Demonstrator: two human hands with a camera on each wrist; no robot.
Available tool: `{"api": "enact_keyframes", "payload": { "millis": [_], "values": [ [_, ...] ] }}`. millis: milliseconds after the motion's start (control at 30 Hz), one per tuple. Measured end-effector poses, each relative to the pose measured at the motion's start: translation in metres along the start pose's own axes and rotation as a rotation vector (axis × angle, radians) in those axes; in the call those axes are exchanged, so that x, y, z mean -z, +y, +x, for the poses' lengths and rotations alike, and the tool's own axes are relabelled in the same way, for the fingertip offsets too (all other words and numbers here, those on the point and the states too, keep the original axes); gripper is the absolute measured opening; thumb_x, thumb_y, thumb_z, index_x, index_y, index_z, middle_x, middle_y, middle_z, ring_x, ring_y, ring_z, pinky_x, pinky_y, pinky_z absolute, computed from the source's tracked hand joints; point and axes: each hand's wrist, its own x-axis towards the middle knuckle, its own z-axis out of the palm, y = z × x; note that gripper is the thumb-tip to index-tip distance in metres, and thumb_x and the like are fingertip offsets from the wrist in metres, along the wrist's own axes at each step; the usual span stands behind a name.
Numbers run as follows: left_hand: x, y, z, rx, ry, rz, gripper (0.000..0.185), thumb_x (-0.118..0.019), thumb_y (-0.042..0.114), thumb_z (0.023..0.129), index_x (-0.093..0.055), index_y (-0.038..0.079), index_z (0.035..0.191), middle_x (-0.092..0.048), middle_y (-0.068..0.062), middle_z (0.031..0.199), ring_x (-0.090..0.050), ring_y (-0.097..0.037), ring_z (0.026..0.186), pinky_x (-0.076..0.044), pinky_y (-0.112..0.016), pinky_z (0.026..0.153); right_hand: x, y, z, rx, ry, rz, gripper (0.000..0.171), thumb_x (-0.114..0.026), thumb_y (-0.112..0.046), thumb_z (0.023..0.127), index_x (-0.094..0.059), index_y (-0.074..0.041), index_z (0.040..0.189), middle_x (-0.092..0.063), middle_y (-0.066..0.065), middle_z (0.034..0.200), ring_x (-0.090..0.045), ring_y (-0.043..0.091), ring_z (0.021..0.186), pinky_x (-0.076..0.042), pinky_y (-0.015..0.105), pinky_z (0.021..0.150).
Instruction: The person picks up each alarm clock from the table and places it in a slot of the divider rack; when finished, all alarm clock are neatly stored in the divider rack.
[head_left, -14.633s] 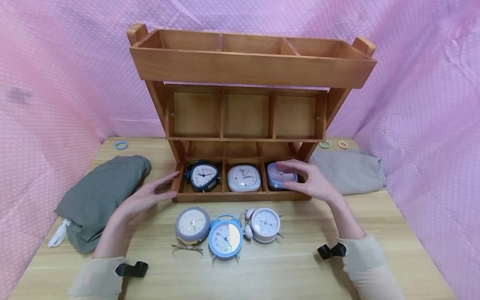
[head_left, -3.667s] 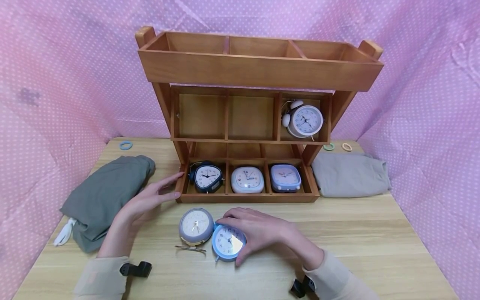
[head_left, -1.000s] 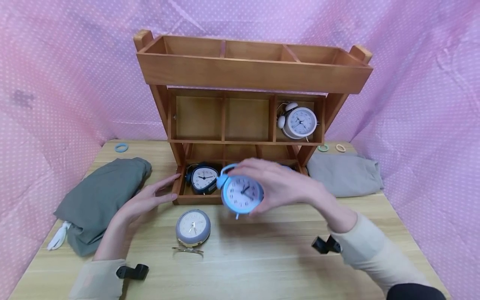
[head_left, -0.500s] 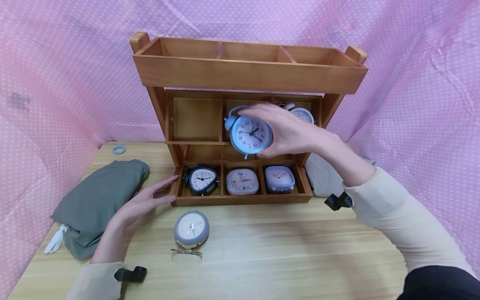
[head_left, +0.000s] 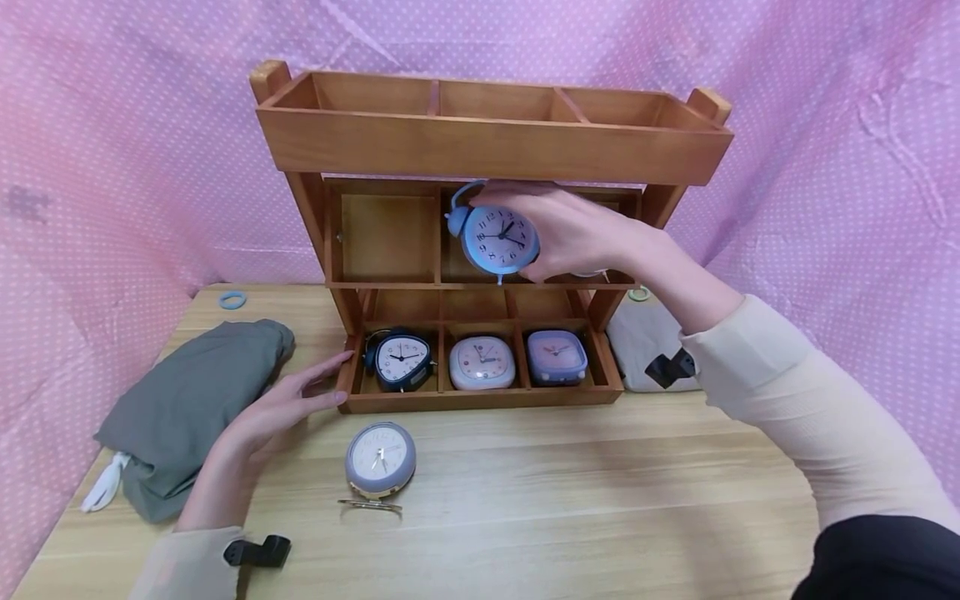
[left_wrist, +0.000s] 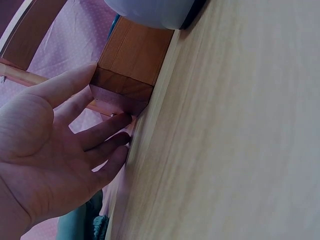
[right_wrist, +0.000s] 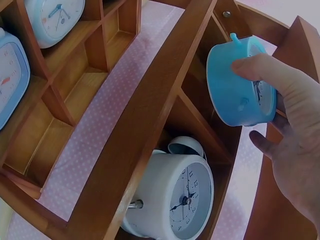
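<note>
My right hand [head_left: 566, 229] grips a blue alarm clock [head_left: 500, 239], dial facing out, at the middle tier's centre compartment of the wooden shelf [head_left: 487, 150]. In the right wrist view the thumb presses the blue clock's side. A white twin-bell alarm clock [right_wrist: 172, 195] sits in the compartment to its right, mostly hidden behind my hand in the head view. The fingertips of my left hand [head_left: 288, 408] touch the shelf's lower left end, fingers loosely extended. In front, a grey-purple round clock [head_left: 380, 458] rests on the table.
The bottom tier holds a dark triangular clock [head_left: 402, 360], a white rounded clock [head_left: 482, 363] and a lavender square clock [head_left: 557, 357]. A dark green cloth bag [head_left: 202, 408] lies left, a grey cloth [head_left: 645, 342] right. A blue ring [head_left: 232, 300] lies at the back left.
The white twin-bell clock went from the table into the middle tier's right compartment. My right hand then lifted the blue clock from the table to the centre compartment. My left hand stayed put.
</note>
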Motion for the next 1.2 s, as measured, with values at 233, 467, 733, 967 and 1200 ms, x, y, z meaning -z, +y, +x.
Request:
{"api": "enact_keyframes", "payload": {
  "millis": [233,467,733,967,1200],
  "values": [
    [-0.0001,0.0001,-0.0007,0.008,-0.003,-0.004,0.077,-0.064,0.044,0.1,-0.025,0.029,0.165,-0.016,-0.014,0.174,-0.008,-0.049,0.158,-0.017,-0.079,0.116,-0.0008,0.0013,0.0049,0.016,-0.022,-0.011,0.095,-0.091,-0.012,0.069,-0.045,-0.008,0.152,-0.046,0.015,0.155,-0.049,0.033,0.138,-0.048,0.054,0.112],
    [-0.0004,0.0002,-0.0006,0.003,0.002,0.001,0.077,-0.064,0.044,0.1,-0.025,0.029,0.165,-0.017,-0.015,0.174,-0.009,-0.049,0.158,-0.018,-0.078,0.117,-0.0008,0.0016,0.0075,0.013,-0.047,-0.047,0.094,-0.09,-0.011,0.07,-0.045,-0.009,0.153,-0.045,0.017,0.156,-0.049,0.035,0.139,-0.048,0.055,0.113],
    [-0.0005,0.0009,-0.0013,-0.014,0.005,0.008,0.076,-0.064,0.043,0.101,-0.025,0.028,0.165,-0.017,-0.015,0.173,-0.009,-0.049,0.158,-0.016,-0.079,0.117,0.0002,0.0013,0.0096,0.01,-0.076,-0.109,0.098,-0.093,-0.014,0.068,-0.045,-0.012,0.154,-0.042,0.018,0.159,-0.048,0.037,0.141,-0.047,0.053,0.115],
    [-0.0005,0.0013,-0.0009,-0.012,0.003,0.005,0.076,-0.063,0.043,0.101,-0.025,0.028,0.165,-0.017,-0.015,0.174,-0.009,-0.049,0.158,-0.016,-0.078,0.117,0.0002,0.0006,0.0094,0.048,-0.077,-0.108,0.095,-0.091,-0.007,0.067,-0.048,-0.009,0.152,-0.042,0.018,0.16,-0.042,0.036,0.148,-0.043,0.053,0.118],
    [-0.0007,0.0008,-0.0005,-0.009,0.002,0.0,0.076,-0.064,0.043,0.101,-0.025,0.027,0.165,-0.016,-0.015,0.174,-0.008,-0.049,0.159,-0.016,-0.079,0.117,-0.0001,-0.0004,0.01,0.045,-0.087,-0.079,0.091,-0.089,-0.003,0.067,-0.051,-0.01,0.149,-0.044,0.015,0.158,-0.036,0.033,0.151,-0.039,0.054,0.122]
  ]
}}
